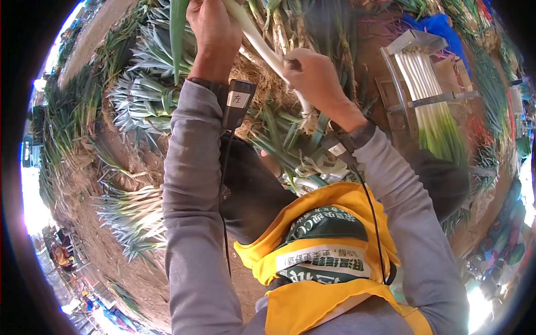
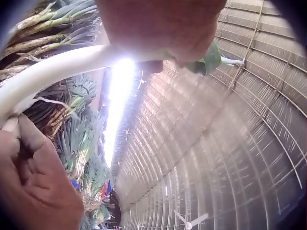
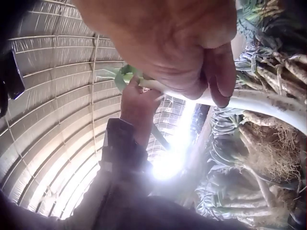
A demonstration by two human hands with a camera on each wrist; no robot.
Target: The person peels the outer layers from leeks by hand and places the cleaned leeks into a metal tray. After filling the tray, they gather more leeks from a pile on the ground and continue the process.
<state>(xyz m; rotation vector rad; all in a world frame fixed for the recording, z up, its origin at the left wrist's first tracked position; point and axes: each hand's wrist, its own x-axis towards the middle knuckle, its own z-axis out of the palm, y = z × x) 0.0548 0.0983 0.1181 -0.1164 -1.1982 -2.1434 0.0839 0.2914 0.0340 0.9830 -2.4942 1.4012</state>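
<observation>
A long green onion (image 1: 259,42) with a thick white stalk runs slantwise between the two hands, its root end (image 1: 307,120) pointing down toward the body. My left hand (image 1: 215,28) grips it near the green leaves, which stick out past the fist in the left wrist view. Lower on the stalk, my right hand (image 1: 318,84) has its fingers curled against the white part. In the left wrist view, the thumb and fingers of the right hand (image 2: 38,182) pinch at the stalk, where a thin pale strand (image 2: 55,103) hangs loose.
Unpeeled green onions with roots (image 1: 279,28) lie in front. Trimmed leaves and peelings (image 1: 312,167) lie near the legs. On the right, a metal frame (image 1: 413,42) holds a row of clean white stalks (image 1: 421,78). More bundles (image 1: 148,100) lie on the left, on bare soil (image 1: 131,279).
</observation>
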